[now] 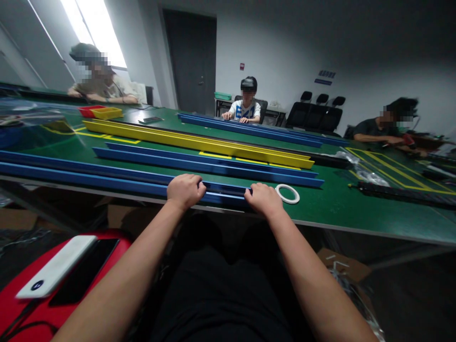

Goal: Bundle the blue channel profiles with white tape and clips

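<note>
- While both hands rest on the nearest blue rail (107,183), lower centre of frame, the step looks like gripping or pressing that rail at the near desk edge.
- Left hand (185,190): fingers curled over the rail's top, holding it; knuckles toward the camera.
- Right hand (264,198): fingers bent down onto the rail's right end, closed on it; fingertips hidden, so grip depth is unclear.
- The rail runs from the left edge of frame to just under the right hand, lying along the front lip of the green desk (338,209).
- White tape ring (287,194) lies flat just right of the right hand, near but apart from it.
- Judgement: any next move calls for both hands acting together, since the rail is long and would swing if moved from one end.
- Edges: the rail sits very close to the desk's front edge; a pull toward the body could tip it off.
- Just above in frame lie more blue rails (213,166), then a yellow rail (199,141), so there is little room to push away.
- Open room: bare green desk right of the tape ring, centre right of frame.
- Lower left: a white device (57,273) on a red case (21,308), well apart from the hands.
- Other people sit at the far side, upper frame, clear of this rail.
</note>
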The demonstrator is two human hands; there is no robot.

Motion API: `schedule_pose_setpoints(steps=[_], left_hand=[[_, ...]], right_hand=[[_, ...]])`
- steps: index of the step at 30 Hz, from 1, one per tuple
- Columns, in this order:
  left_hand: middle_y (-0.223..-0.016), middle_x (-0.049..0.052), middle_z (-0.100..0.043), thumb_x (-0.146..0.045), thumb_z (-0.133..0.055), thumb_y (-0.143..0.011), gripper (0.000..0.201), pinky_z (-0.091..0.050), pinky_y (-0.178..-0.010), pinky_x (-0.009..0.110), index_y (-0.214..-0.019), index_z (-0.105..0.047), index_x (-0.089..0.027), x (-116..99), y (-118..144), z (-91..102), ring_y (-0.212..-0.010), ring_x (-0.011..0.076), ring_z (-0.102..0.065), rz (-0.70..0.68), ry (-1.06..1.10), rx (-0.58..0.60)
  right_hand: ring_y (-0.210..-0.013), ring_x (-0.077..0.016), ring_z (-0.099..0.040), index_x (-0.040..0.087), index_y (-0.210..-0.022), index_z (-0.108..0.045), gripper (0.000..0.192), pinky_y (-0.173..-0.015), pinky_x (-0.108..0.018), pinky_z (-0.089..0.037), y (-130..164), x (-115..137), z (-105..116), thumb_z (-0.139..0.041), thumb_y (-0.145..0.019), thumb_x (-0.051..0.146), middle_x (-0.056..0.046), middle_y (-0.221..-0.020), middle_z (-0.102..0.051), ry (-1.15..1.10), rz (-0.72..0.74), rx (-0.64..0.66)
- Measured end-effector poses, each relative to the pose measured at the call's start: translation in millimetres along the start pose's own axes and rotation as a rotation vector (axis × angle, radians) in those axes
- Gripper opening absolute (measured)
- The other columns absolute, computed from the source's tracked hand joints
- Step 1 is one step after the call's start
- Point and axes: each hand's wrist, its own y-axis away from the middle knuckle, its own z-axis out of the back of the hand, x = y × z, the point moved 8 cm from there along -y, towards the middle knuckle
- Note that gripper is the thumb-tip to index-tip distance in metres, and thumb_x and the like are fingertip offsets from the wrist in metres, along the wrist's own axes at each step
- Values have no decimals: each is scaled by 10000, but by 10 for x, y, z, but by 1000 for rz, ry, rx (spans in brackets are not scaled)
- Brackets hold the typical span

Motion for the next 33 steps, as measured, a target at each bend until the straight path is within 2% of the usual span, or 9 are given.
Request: schedule_pose_setpoints(steps=[5,14,33], left_hand=[[-907,98,-727,-335,-401,-844,358,-450,-799,397,-927,-717,-189,-5,-2,11,-892,276,-638,2,7,-5],[-902,99,-725,-326,-409,-841,339,-447,-797,389,-916,-713,-196,3,1,1,-904,276,-641,4,7,-10],[-909,96,-726,-335,-409,-843,349,-443,-780,394,-929,-717,-195,11,0,-3,-901,280,-636,18,16,2]], right_hand=[[-1009,-254,-585,169,-1044,-635,547,-862,-370,-396,16,-8,3,-214,-963,509,-134,-1083,-645,2,-26,39],[-989,-258,-589,173,-1013,-644,527,-851,-364,-399,6,-10,6,-238,-958,505,-127,-1045,-654,-7,-17,8],[-1005,-258,-585,168,-1042,-642,527,-871,-367,-389,0,-15,-15,-235,-959,492,-134,-1065,-648,-7,-23,31]])
